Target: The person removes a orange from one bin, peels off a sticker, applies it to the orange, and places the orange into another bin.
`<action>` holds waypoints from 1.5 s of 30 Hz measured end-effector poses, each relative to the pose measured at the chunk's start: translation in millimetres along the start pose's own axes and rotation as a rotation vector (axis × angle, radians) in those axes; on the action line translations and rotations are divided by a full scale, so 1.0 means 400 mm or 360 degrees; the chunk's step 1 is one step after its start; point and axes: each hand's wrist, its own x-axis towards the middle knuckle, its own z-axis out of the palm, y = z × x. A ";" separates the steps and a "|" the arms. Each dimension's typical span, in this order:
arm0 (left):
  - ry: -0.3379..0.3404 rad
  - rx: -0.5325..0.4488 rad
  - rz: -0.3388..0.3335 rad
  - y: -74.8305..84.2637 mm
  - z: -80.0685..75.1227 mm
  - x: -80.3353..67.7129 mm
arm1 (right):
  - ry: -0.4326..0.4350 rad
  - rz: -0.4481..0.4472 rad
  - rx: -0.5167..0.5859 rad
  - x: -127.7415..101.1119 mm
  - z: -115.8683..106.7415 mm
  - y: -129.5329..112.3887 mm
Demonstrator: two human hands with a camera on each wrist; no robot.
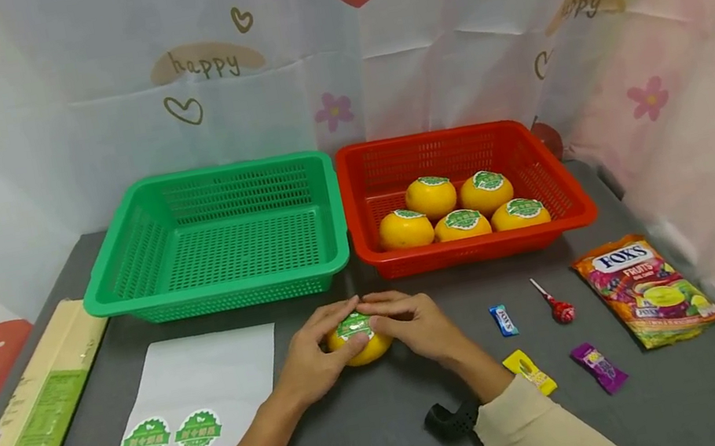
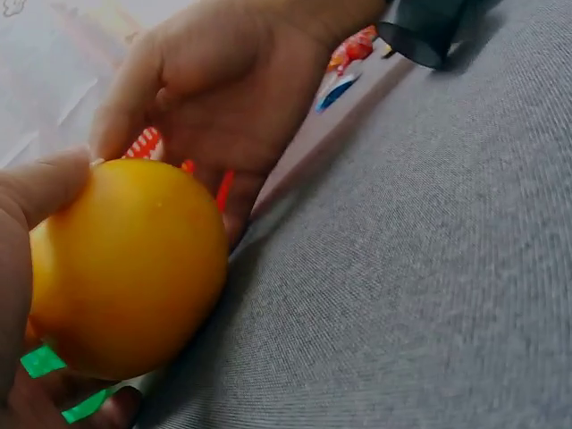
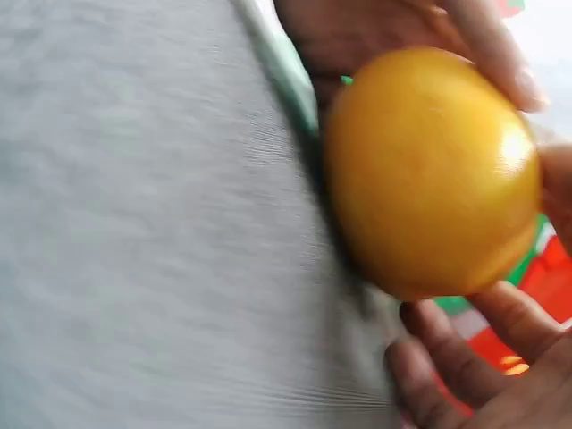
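An orange with a round green-and-white sticker on top sits on the grey table between both hands. The left hand holds it from the left, thumb on the near side by the sticker and fingers behind. From the right, the right hand holds it too, its thumb on the sticker's edge and its fingers at the far side. The bare side of the orange fills much of the left wrist view, and the fruit's underside is hidden. Left of the hands lies a white sheet bearing two similar stickers.
A green basket with nothing in it stands behind the hands. Beside it, a red basket contains several stickered oranges. Small wrapped candies, a lollipop and a Fox's candy bag lie right; a long cream package lies left.
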 end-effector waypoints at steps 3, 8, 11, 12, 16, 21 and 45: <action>0.0018 -0.0003 -0.0030 -0.002 -0.001 0.009 | 0.0078 0.0013 -0.0122 -0.001 -0.038 -0.035; 0.0029 0.0005 -0.0081 -0.004 -0.005 0.027 | 0.0250 -0.0058 -0.0245 -0.019 -0.161 -0.104; 0.0022 0.0030 -0.0081 -0.005 -0.005 0.032 | 0.0408 -0.0137 -0.0332 -0.042 -0.246 -0.143; 0.0021 0.0035 -0.0087 -0.006 -0.004 0.033 | 0.0472 -0.0159 -0.0368 -0.050 -0.272 -0.154; 0.0011 0.0062 -0.0101 -0.006 -0.004 0.035 | 0.0710 -0.0231 -0.0454 -0.082 -0.356 -0.184; -0.0036 0.0074 -0.0123 -0.002 -0.005 0.038 | 0.0890 -0.0152 -0.0621 -0.113 -0.412 -0.192; -0.0508 0.0260 -0.0119 0.151 -0.043 0.082 | 0.0920 0.0415 -0.0625 -0.154 -0.560 -0.020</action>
